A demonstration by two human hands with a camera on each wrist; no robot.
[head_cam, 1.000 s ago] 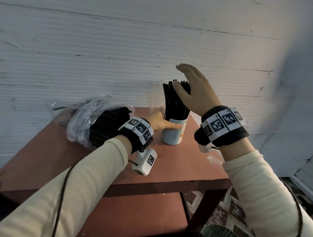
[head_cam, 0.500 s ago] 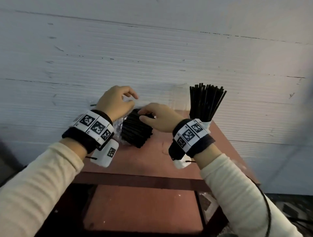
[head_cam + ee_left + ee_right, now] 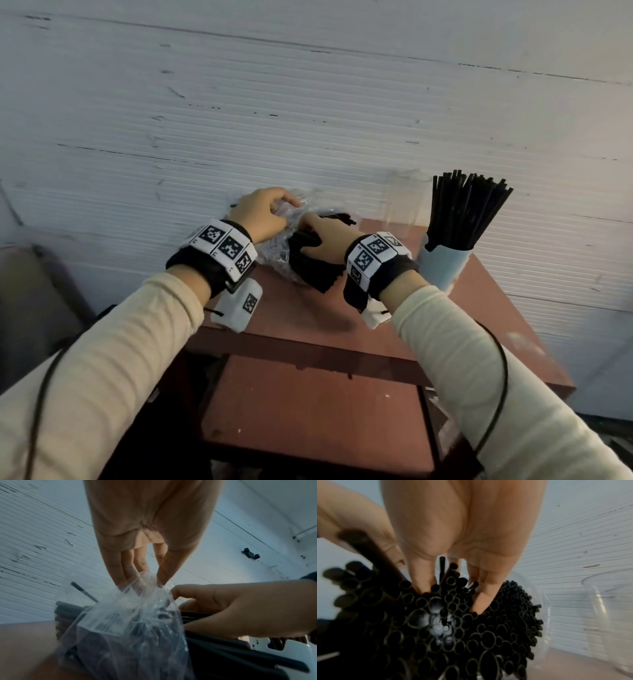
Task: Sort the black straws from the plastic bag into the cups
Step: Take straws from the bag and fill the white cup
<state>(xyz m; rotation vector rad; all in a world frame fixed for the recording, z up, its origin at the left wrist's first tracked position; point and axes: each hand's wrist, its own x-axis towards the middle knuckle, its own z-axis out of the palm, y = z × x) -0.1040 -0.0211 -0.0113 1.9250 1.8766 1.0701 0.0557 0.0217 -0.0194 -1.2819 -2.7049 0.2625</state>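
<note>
A clear plastic bag (image 3: 281,253) of black straws (image 3: 315,270) lies at the back left of the table. My left hand (image 3: 284,205) pinches the bag's crumpled top (image 3: 145,582) between thumb and fingers. My right hand (image 3: 308,228) reaches into the bag's mouth. Its thumb and fingers are dug into the straw ends (image 3: 453,622) and curl round part of the bundle. A pale blue cup (image 3: 443,270) packed with upright black straws (image 3: 462,209) stands at the back right. An empty clear cup (image 3: 404,205) stands between it and the bag, also seen in the right wrist view (image 3: 611,615).
The reddish-brown table (image 3: 308,322) stands against a white ribbed wall (image 3: 308,120). Its front edge and a lower shelf (image 3: 308,404) are near my forearms. A dark grey object (image 3: 30,301) sits at the far left beside the table.
Both hands left the blue cup and went left to the bag. The left hand now pinches the plastic, and the right hand has pushed into the straws and closed on a bunch.
</note>
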